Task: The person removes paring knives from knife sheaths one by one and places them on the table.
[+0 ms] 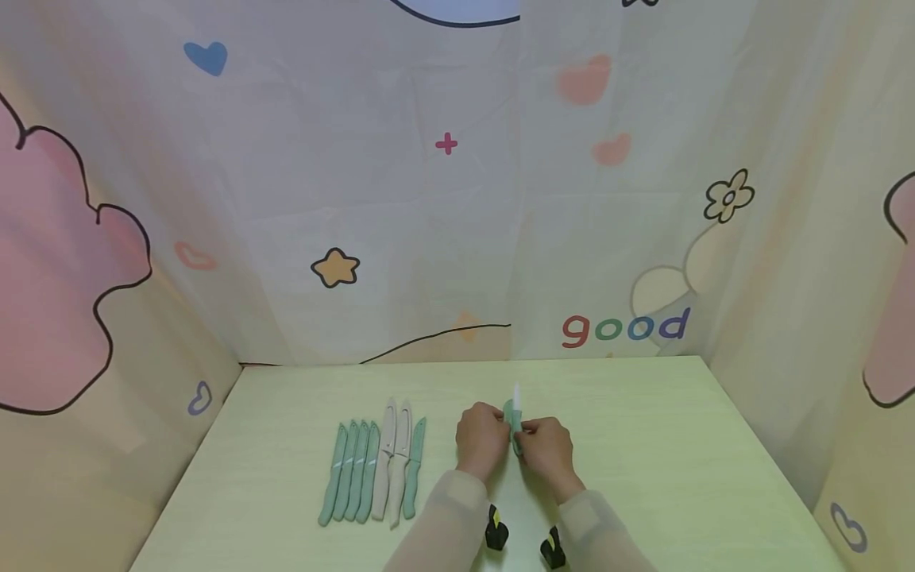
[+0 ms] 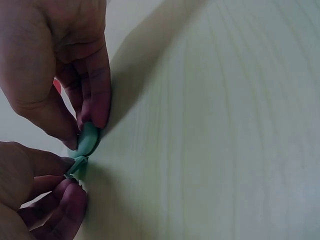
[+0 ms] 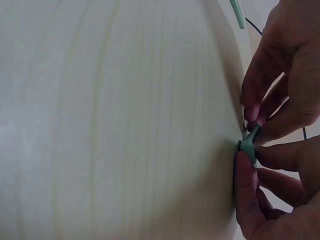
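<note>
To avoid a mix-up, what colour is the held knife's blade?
White; the blade shows best in the head view.

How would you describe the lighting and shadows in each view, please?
Head view: bright, fairly even light, soft shadow on the tabletop between the left hand and right hand, the white knife blade low in contrast; left wrist view: dimmer, a dark shadow band reaching the top edge; right wrist view: also dim, with soft shadow beside the hands and a paler patch at far left.

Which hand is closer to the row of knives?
Left. The left hand is to the right of the row of knives; the right hand is farther right, past the left hand.
</note>
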The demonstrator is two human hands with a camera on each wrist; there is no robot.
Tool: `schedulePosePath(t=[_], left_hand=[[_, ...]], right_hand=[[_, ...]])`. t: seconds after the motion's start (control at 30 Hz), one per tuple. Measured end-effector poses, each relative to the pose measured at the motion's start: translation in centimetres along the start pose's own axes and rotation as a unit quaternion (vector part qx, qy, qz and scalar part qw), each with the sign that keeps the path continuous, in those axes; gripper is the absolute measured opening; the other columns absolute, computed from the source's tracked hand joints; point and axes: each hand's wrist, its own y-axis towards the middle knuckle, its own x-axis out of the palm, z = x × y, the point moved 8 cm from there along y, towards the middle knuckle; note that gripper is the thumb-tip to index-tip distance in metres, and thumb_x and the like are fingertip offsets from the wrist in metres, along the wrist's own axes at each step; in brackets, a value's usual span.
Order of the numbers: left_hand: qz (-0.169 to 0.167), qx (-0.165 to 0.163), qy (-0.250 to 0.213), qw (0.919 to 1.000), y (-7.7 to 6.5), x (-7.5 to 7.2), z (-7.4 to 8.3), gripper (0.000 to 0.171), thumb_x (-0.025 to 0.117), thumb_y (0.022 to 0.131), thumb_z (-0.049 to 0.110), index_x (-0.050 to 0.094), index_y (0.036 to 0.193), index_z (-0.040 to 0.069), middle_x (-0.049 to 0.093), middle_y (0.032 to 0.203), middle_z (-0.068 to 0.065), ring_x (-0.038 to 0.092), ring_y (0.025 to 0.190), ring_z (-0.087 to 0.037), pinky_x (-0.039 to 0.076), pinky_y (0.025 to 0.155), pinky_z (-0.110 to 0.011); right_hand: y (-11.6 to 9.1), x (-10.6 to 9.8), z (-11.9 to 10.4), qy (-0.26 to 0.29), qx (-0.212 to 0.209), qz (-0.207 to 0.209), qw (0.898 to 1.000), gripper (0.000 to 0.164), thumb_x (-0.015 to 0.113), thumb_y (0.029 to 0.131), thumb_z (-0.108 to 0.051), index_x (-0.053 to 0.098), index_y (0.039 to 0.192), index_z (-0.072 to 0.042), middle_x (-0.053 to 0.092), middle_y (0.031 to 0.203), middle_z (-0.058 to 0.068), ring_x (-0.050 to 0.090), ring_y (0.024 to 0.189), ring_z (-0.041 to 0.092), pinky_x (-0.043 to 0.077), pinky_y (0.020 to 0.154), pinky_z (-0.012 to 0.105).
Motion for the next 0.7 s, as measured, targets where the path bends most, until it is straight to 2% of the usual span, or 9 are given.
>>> schedulePosePath(t=[0.13,0.27,0.43,0.53,0.7], left_hand=[[0.000,-0.002,-0.019,0.9998,-0.1,0.2,-0.3,0.019,0.071,0.071,0.009,0.078,0.089,0.010,0.073,0.082,-0.001,0.059,0.065,-0.014,0.055,0.055,-0.032],[0.003,-0.008,-0.033,0.9994,-0.3,0.4,-0.7,0.016,0.073,0.076,0.010,0.078,0.091,0.008,0.073,0.086,-0.003,0.062,0.071,-0.015,0.057,0.060,-0.033],[0.001,-0.008,-0.048,0.9988,-0.4,0.8,-0.8,0.013,0.074,0.080,0.011,0.077,0.092,0.007,0.073,0.090,-0.004,0.064,0.077,-0.017,0.059,0.065,-0.035],[0.006,-0.003,-0.044,0.9990,-0.4,0.9,-0.7,0.012,0.075,0.080,0.011,0.077,0.092,0.007,0.073,0.091,-0.005,0.065,0.078,-0.018,0.059,0.064,-0.036],[0.007,-0.007,-0.039,0.9992,-0.4,1.1,-0.8,0.016,0.077,0.081,0.014,0.076,0.095,0.006,0.072,0.094,-0.006,0.065,0.083,-0.020,0.060,0.068,-0.037]], right_hand=[[0.1,0.2,0.1,-0.012,-0.002,-0.003,1.000,0.022,0.065,0.085,-0.009,0.074,0.103,0.001,0.071,0.072,0.005,0.056,0.055,0.012,0.047,0.047,0.027],[0.2,0.4,0.1,-0.021,-0.003,-0.010,1.000,0.023,0.064,0.086,-0.009,0.073,0.105,-0.001,0.070,0.073,0.005,0.055,0.058,0.014,0.046,0.048,0.027],[0.2,0.4,0.1,-0.030,-0.012,-0.011,0.999,0.026,0.063,0.088,-0.009,0.070,0.110,0.002,0.073,0.086,0.011,0.056,0.064,0.016,0.048,0.051,0.028],[0.3,0.4,0.2,-0.031,-0.018,-0.008,0.999,0.027,0.062,0.088,-0.009,0.069,0.112,0.004,0.073,0.092,0.014,0.057,0.067,0.017,0.050,0.053,0.030],[0.3,0.3,0.7,-0.015,-0.010,-0.003,1.000,0.028,0.063,0.088,-0.010,0.069,0.113,0.002,0.073,0.092,0.013,0.058,0.069,0.018,0.050,0.055,0.030]])
